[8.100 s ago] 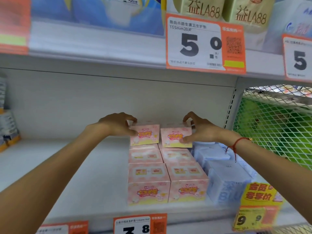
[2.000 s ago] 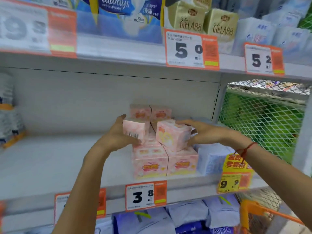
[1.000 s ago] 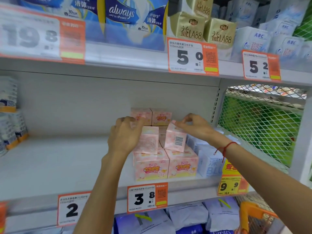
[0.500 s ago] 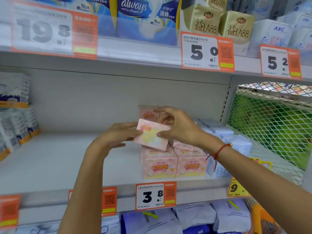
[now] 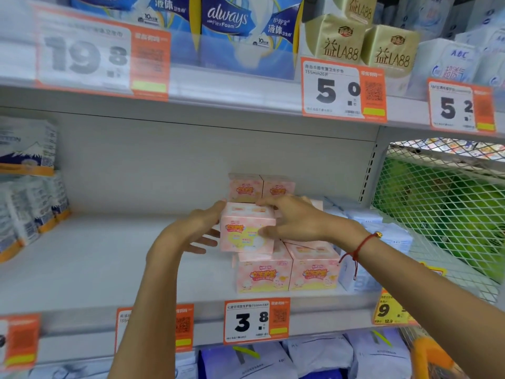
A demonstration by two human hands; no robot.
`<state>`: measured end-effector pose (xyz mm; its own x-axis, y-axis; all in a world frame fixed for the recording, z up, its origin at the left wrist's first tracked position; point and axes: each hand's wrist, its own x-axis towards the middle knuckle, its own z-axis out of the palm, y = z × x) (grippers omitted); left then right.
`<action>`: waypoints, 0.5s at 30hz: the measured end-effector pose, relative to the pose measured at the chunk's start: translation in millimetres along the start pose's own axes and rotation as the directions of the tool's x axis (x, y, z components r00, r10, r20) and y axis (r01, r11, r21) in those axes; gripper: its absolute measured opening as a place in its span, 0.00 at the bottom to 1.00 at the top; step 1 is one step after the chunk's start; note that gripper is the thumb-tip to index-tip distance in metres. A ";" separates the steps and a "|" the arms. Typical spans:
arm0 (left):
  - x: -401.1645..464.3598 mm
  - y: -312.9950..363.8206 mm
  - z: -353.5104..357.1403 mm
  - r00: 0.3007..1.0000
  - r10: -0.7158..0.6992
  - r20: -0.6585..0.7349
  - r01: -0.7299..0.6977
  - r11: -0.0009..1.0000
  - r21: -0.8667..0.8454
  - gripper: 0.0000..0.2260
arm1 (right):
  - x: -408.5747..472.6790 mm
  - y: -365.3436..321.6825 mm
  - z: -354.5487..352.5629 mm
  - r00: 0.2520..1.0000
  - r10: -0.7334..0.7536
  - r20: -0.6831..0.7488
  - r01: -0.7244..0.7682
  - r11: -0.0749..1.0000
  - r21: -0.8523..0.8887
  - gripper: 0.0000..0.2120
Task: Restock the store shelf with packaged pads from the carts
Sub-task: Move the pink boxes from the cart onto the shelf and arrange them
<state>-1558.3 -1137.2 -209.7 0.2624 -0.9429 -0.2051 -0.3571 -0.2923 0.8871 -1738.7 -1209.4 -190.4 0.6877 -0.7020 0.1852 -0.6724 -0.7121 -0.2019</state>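
A pink pad box [image 5: 247,228] sits upright, label forward, just above the front-row pink boxes [image 5: 263,272] on the white shelf [image 5: 103,258]. My right hand [image 5: 296,221] grips it, fingers over its top and thumb on its front. My left hand [image 5: 191,232] presses straight fingers against its left side. Behind stand two stacked pink boxes [image 5: 246,187]. Part of another pink box shows behind my right hand; I cannot tell how it lies.
Pale blue packs [image 5: 382,231] stand right of the pink boxes, against a white mesh divider [image 5: 442,209]. White-and-blue packs [image 5: 30,203] fill the shelf's left end. An orange cart handle [image 5: 434,359] shows at bottom right. The 3.8 price tag [image 5: 257,321] hangs below.
The tilted pink box has been turned upright with its label forward and lowered over the front-row boxes. My right hand shifted from its front face to its top and right side.
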 end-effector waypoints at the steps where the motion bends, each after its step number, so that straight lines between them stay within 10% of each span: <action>1: -1.2 1.9 0.8 1.000 0.023 -0.009 -0.023 1.000 -0.001 0.26 | 1.0 0.2 -0.4 0.999 -0.017 -0.052 0.020 0.998 0.054 0.32; 7: -6.7 14.8 0.0 0.991 0.106 -0.085 -0.127 0.946 -0.299 0.31 | -0.9 -15.7 21.2 0.744 -0.059 -0.665 0.062 0.998 -0.019 0.38; 11: -3.6 16.9 14.6 0.984 0.177 -0.022 -0.166 0.860 -0.483 0.23 | -11.3 -19.4 36.2 0.774 -0.185 -0.605 0.214 0.976 -0.024 0.33; 15: 11.1 5.5 17.5 0.967 0.209 -0.146 -0.255 0.795 -0.551 0.16 | -26.7 -21.5 23.2 0.803 -0.092 -0.589 0.340 0.882 0.326 0.18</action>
<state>-1573.0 -1152.1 -214.3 0.3097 -0.9496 0.0479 0.1432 0.0964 0.9850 -1736.3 -1175.0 -213.3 0.4528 -0.5065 0.7338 -0.2697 -0.8622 -0.4287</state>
